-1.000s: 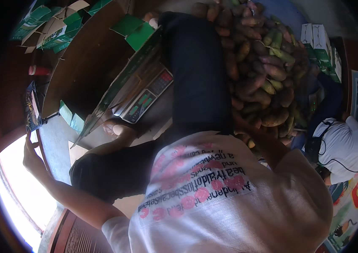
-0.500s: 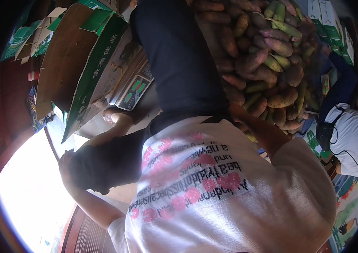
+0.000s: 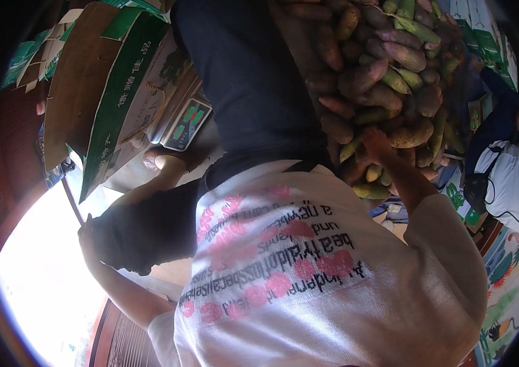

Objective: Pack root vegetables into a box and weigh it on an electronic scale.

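Observation:
My left hand (image 3: pixel 90 237) rests on my bent knee in dark trousers (image 3: pixel 143 235). Its visible fingers lie along the cloth, partly lost against bright glare, and no object shows in it. My right hand (image 3: pixel 377 145) reaches over the near left side of a large heap of long roots (image 3: pixel 388 85), which look like sweet potatoes, purple-brown and some green. It touches the roots there; its fingers are dim, so whether they grip one I cannot tell. A greenish root (image 3: pixel 369 191) lies below the hand, near my forearm.
Left of my leg stands a digital scale (image 3: pixel 187 125) with a lit green display. An open green-and-white carton (image 3: pixel 126 92) leans beside it. At the right, another person in a white top (image 3: pixel 507 177) wears a black pouch. Green-and-white cartons (image 3: pixel 485 37) are stacked behind.
My right hand has come out from behind my thigh onto the near roots. My left hand stays on the knee. The view has shifted slightly.

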`<act>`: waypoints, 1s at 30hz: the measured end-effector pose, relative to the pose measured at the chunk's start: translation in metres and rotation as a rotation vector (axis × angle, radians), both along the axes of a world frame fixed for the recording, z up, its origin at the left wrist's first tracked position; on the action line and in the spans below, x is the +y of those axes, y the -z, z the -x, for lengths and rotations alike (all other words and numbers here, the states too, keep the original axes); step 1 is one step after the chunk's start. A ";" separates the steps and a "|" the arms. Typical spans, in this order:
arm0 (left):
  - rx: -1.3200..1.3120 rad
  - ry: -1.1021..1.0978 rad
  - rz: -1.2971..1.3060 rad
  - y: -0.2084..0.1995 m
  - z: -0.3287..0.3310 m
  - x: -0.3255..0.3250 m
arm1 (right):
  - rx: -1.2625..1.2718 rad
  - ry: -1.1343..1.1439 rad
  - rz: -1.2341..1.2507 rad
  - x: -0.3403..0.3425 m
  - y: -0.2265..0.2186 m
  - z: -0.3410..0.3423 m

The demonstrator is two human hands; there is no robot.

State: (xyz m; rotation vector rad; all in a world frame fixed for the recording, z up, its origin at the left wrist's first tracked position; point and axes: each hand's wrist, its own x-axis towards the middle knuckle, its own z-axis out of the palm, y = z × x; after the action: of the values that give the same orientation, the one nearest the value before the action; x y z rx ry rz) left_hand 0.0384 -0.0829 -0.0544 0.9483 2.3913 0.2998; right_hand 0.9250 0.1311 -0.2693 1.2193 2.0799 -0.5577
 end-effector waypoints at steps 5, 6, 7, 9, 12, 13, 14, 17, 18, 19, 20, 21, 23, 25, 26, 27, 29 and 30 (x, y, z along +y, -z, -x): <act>0.076 0.070 -0.013 0.001 0.005 -0.009 | -0.088 -0.355 0.126 0.005 -0.016 -0.019; 0.102 0.072 -0.015 -0.002 0.014 -0.010 | -0.125 -0.426 0.148 0.004 -0.017 -0.014; 0.131 0.072 -0.016 -0.007 0.019 -0.018 | -0.113 -0.447 0.143 0.003 -0.016 -0.008; 0.167 0.083 -0.027 -0.005 0.019 -0.011 | -0.100 -0.692 0.054 -0.006 -0.008 -0.008; 0.209 0.074 -0.052 -0.001 0.006 -0.021 | 0.058 -0.640 -0.097 -0.033 0.029 -0.035; 0.067 -0.026 -0.063 -0.002 -0.004 -0.010 | 0.058 -0.661 -0.106 -0.038 0.037 -0.038; -0.070 -0.129 -0.076 -0.008 -0.014 -0.001 | 0.089 -0.628 -0.140 -0.041 0.043 -0.039; -0.205 -0.259 0.040 -0.043 -0.029 0.021 | 0.090 -0.575 -0.129 -0.041 0.044 -0.023; -0.284 -0.308 0.097 -0.047 -0.029 0.025 | 0.040 -0.532 -0.080 -0.040 0.043 -0.018; -0.227 -0.262 0.081 -0.047 -0.029 0.026 | 0.046 -0.551 -0.089 -0.039 0.042 -0.015; -0.227 -0.277 0.070 -0.045 -0.030 0.029 | -0.027 -0.562 -0.022 -0.038 0.043 -0.015; -0.237 -0.287 0.065 -0.045 -0.033 0.032 | -0.098 -0.569 0.046 -0.034 0.039 -0.006; -0.237 -0.323 0.055 -0.052 -0.033 0.024 | -0.179 -0.566 0.111 -0.021 0.023 0.021; -0.299 -0.287 0.043 -0.050 -0.030 0.020 | -0.279 -0.543 0.175 -0.016 0.009 0.032; -0.303 -0.296 0.034 -0.050 -0.033 0.023 | -0.221 -0.360 0.178 -0.016 0.004 0.032; -0.268 -0.309 0.039 -0.051 -0.038 0.030 | -0.158 -0.175 0.180 -0.014 0.003 0.032; -0.231 -0.334 0.041 -0.044 -0.030 0.029 | -0.159 -0.067 0.200 0.001 0.000 0.035; -0.201 -0.307 0.037 -0.037 -0.022 0.023 | -0.155 0.046 0.228 0.010 -0.006 0.045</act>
State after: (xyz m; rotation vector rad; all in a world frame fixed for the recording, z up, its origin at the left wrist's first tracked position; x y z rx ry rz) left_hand 0.0607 -0.0600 -0.0178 0.5044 2.3407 0.4407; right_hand 0.8804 0.1414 -0.2631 1.1416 1.8090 -0.6793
